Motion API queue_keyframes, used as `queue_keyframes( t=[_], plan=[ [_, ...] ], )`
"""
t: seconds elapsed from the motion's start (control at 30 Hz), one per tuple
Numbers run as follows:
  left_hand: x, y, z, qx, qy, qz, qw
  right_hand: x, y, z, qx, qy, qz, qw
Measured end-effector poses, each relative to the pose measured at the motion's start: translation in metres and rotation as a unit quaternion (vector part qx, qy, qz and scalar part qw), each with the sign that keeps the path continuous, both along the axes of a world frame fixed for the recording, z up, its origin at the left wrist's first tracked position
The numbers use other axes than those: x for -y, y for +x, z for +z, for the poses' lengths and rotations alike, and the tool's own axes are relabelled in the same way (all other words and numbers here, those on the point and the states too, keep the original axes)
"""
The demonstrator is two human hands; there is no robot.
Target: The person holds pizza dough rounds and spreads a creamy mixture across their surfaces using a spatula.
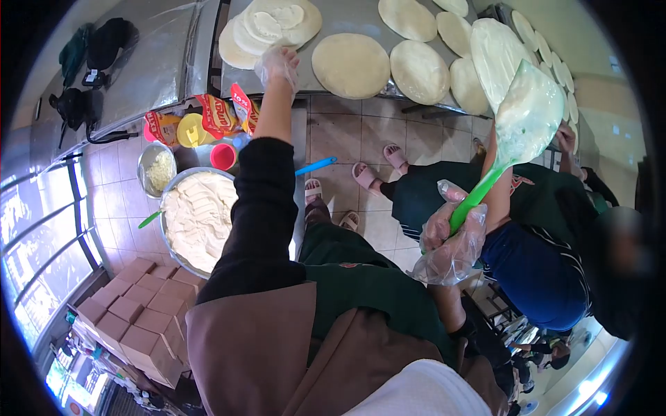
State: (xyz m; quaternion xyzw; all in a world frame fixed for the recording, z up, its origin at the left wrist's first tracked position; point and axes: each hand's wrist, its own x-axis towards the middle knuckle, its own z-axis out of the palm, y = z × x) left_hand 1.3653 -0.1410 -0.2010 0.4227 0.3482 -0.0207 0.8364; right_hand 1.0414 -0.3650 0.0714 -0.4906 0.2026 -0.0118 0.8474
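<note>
Spatula (504, 164), 2 o'clock: handle of smooth, glossy green plastic; glove (447, 269) on right hand (451, 232), 3 o'clock: thin clear plastic, crinkled, shiny; tabletop (354, 19), 12 o'clock: smooth grey metal, dull sheen; dough rounds (350, 66) upon it: smooth, mostly matt; basin (171, 251), 9 o'clock: metal; its creamy mass (200, 218): ridged, satiny; pouches (216, 116), 10 o'clock: glossy printed film; cup (223, 157), likewise: smooth red plastic; boxes (139, 312), 8 o'clock: matt brown cardboard; draped garment (250, 347), 7 o'clock: matt brown cloth.

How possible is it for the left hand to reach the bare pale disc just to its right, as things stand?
Probably yes: the left hand is close beside the disc, and nothing visible stands between them.
</note>
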Motion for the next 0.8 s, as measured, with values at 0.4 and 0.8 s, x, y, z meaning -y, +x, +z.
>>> queue_keyframes(
  t=[0.4, 0.8],
  plan=[
    [-0.006, 0.071, -0.034, 0.013, -0.224, 0.091, 0.970, -0.010, 0.011, -0.005, -0.015, -0.035, -0.032, 0.999],
    [-0.050, 0.024, 0.009, 0.228, -0.237, 0.099, 0.939, -0.017, 0.016, -0.002, -0.023, -0.072, -0.022, 0.997]
  ],
)
